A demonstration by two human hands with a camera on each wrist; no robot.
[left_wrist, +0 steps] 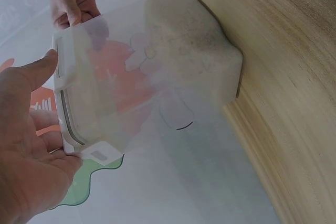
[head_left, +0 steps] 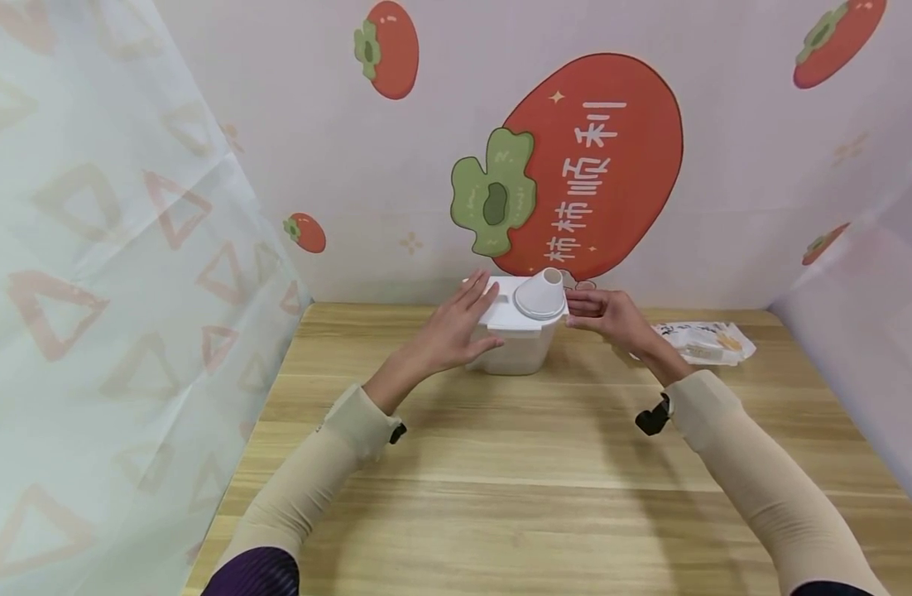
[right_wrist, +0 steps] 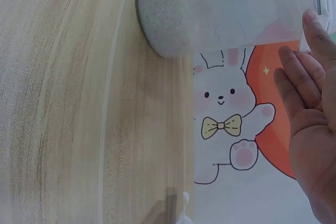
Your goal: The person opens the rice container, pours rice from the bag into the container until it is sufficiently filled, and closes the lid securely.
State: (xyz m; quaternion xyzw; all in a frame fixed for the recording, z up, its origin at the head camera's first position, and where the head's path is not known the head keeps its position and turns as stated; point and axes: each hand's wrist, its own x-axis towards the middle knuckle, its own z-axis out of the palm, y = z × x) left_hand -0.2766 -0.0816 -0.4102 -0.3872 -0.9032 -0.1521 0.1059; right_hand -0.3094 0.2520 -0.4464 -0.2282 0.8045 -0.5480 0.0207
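Observation:
A translucent storage box (head_left: 517, 354) with pale contents at its bottom stands upright on the wooden table. On top sits a white lid (head_left: 506, 313), with a white cone-shaped piece (head_left: 540, 296) at its right part. My left hand (head_left: 456, 327) rests on the lid's left end, fingers stretched over it and thumb near the front edge. Beside the lid's right edge is my right hand (head_left: 608, 316). In the right wrist view its thumb touches a white side latch (right_wrist: 317, 24), while the other fingers lie nearly straight below.
A printed plastic packet (head_left: 705, 342) lies right of the box, behind my right wrist. The wooden table (head_left: 516, 497) meets a wall sheet (head_left: 367, 182) with printed persimmons just behind the box. Another patterned sheet (head_left: 128, 331) borders the left side.

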